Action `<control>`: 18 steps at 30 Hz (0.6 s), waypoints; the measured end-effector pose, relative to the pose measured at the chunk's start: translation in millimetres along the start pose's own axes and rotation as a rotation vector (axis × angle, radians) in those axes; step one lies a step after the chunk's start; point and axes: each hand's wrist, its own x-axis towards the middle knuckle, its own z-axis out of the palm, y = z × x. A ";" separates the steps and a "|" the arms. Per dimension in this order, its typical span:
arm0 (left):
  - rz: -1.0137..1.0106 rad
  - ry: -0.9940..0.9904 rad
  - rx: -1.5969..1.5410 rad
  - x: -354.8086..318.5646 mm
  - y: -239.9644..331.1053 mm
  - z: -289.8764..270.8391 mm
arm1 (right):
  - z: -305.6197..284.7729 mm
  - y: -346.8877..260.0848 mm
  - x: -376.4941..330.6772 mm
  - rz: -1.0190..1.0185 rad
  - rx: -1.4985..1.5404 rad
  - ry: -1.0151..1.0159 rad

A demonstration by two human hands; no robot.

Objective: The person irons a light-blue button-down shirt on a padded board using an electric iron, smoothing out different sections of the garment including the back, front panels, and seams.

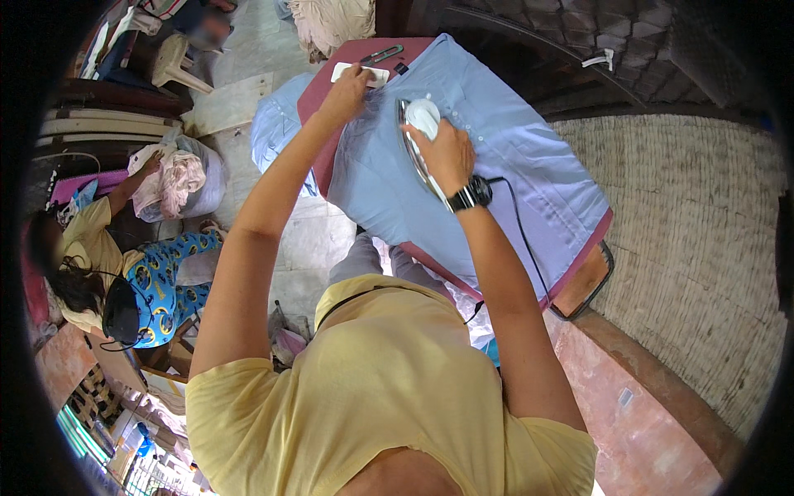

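Note:
A light blue shirt is spread over a maroon-covered ironing board. My right hand is closed round the handle of a white clothes iron, which rests on the shirt with its tip pointing away from me. At the board's far left, the bent fingers of my left hand are at the shirt's edge and seem to pinch it. They partly cover a white flat rectangular object. Beyond it lie a green-and-black cutter-like tool and a small black item.
The iron's black cord runs along my right forearm. More light blue cloth hangs at the board's left. Further left, a seated person reaches toward a bundle of pale clothes. A dark metal grille stands at the far right.

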 end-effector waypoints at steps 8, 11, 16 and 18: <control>-0.179 -0.258 -0.331 24.0 46.1 51.0 | -12.6 22.3 -57.6 0.232 0.119 -0.069; -0.074 -0.182 -0.208 24.8 48.3 56.6 | -17.9 24.7 -57.8 0.271 0.157 -0.091; -0.126 -0.133 -0.274 39.8 57.6 49.3 | -20.5 18.8 -42.7 0.226 0.116 0.006; -0.167 -0.085 -0.397 37.1 51.6 55.0 | -19.1 15.2 -31.4 0.195 0.071 0.046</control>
